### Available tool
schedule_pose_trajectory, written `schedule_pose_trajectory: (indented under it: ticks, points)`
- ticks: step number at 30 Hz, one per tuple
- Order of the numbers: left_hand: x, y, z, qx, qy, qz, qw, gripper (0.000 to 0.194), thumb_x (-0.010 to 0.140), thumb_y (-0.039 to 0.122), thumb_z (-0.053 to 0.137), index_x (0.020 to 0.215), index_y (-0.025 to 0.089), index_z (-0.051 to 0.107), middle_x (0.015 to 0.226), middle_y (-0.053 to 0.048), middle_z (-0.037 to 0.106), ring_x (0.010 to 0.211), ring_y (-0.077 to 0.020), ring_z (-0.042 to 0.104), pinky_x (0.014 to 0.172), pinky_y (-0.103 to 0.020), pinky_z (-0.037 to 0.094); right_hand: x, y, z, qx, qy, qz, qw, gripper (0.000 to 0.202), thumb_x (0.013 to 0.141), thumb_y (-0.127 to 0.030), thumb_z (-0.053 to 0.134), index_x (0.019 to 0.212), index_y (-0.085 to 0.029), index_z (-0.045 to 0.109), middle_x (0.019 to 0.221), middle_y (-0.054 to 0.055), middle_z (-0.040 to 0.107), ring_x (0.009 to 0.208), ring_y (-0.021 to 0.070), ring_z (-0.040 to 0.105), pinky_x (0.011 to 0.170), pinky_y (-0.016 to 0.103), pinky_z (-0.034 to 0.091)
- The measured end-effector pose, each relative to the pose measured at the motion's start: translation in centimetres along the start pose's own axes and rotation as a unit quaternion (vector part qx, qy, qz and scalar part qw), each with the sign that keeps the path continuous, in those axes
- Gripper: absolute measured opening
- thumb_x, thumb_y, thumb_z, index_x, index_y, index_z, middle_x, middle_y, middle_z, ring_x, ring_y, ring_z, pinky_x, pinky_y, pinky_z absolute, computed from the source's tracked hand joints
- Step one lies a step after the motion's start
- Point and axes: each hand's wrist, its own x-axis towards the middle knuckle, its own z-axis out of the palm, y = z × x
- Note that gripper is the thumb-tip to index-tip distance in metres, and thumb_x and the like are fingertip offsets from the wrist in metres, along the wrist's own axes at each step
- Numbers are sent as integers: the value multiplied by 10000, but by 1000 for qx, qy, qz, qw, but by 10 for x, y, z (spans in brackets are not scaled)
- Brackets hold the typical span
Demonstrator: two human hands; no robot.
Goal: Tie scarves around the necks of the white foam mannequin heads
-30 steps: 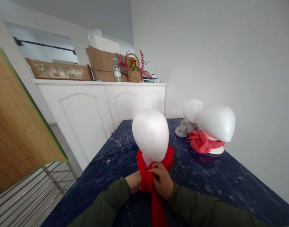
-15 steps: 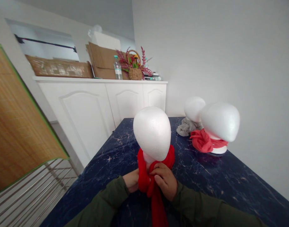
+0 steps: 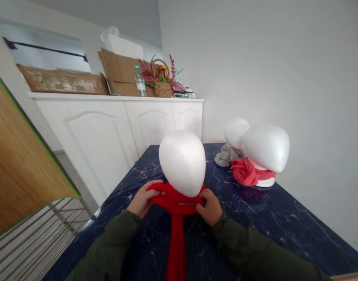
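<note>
A white foam mannequin head [image 3: 183, 162] stands on the dark blue marbled table, its neck wrapped in a red scarf [image 3: 177, 226]. One long end of the scarf hangs down the front toward me. My left hand [image 3: 143, 199] pinches the wrap at its left side, pulling it outward from the neck. On the opposite side, my right hand [image 3: 209, 207] grips the wrap between thumb and fingers, close under the head. The neck itself is hidden by the scarf and the head.
Two more foam heads stand at the right rear: the nearer one [image 3: 266, 147] wears a coral scarf [image 3: 244, 171], the farther one [image 3: 235, 132] a grey scarf [image 3: 225, 155]. Behind is a white cabinet [image 3: 99, 128] bearing boxes, a bottle [image 3: 140, 82] and a flower basket [image 3: 162, 89]. Left stands a metal rack [image 3: 50, 234].
My left hand has come out from beside the neck and moved left, stretching the wrap sideways. My right hand has shifted from the front centre to the right side. The hanging end now falls straighter.
</note>
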Motion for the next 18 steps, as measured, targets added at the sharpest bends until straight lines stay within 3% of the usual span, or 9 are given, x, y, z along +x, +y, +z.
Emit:
schedule_pose_trajectory:
  ticks: [3,5,7,10,14,16,18]
  points:
    - [16,4,-35,-102,120,13,987,379,585,169,563,962,156,522,467,84,474,397,-66,457,422,-176,383,15,30,-15,-73,-5,44,996,53,572,-142,487,614,-174,489,670,7,464,650,139,447,616,265,386]
    - [24,-3,-50,-95,159,17,982,345,580,175,580,921,156,532,424,103,420,354,-57,415,374,-160,341,20,42,-18,-112,-22,61,992,119,576,-178,510,692,-166,533,733,29,511,727,163,480,685,292,400]
    - [29,-17,-55,-51,165,12,985,349,563,176,606,902,150,529,491,80,505,428,-81,497,442,-189,413,21,48,-14,-142,-44,81,986,267,612,-223,525,865,-144,566,897,80,558,884,204,492,808,341,374]
    - [33,-37,-45,68,99,-4,993,386,564,205,628,929,129,525,748,-14,636,692,-151,604,691,-282,477,17,46,-3,-182,-89,118,972,379,724,-281,461,1068,-142,539,1171,131,485,1140,266,365,958,444,220]
    - [31,-49,-18,208,-22,44,977,400,648,226,525,1033,118,517,1028,-80,608,1018,-204,522,914,-338,377,16,41,3,-139,-147,138,970,340,803,-316,373,1043,-189,577,1265,107,415,1233,278,238,978,500,119]
    - [28,-50,-5,238,-38,77,967,432,671,218,480,1092,122,494,1113,-78,568,1116,-207,446,970,-348,319,17,40,3,-47,-132,151,978,315,799,-324,383,960,-170,607,1228,122,448,1219,286,262,975,504,117]
    - [25,-49,5,229,-33,93,969,469,687,221,461,1145,118,456,1154,-80,542,1153,-210,407,993,-354,287,17,40,3,56,-86,168,980,296,779,-324,407,916,-139,593,1117,149,521,1149,288,365,951,496,193]
